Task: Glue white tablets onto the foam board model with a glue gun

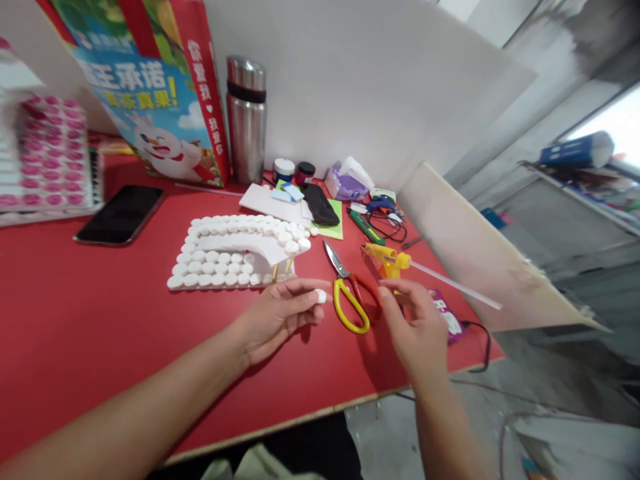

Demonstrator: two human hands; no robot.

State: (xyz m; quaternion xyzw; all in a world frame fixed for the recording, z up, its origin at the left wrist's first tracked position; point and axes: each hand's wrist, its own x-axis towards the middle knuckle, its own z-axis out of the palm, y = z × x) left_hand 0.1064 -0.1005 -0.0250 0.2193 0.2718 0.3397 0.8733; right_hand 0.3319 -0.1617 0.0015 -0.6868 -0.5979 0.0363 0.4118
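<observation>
My left hand [283,312] hovers over the red table [75,320], pinching a small white round piece [321,296] at its fingertips. Just behind it lies a white foam model [240,250] covered with rows of the same white round pieces. My right hand [413,327] is wrapped around the handle of a yellow glue gun [387,259], whose clear glue stick [455,285] sticks out to the right. Yellow-handled scissors [347,293] lie between the two hands.
A black phone [120,215] lies at the left, beside pink-dotted sheets [53,153]. A red printed bag [160,93], steel flask [246,120], two small paint jars [293,171], tissue pack [347,180], black case [320,204] and cables [387,223] stand behind. A tilted white board [480,253] leans at the right edge.
</observation>
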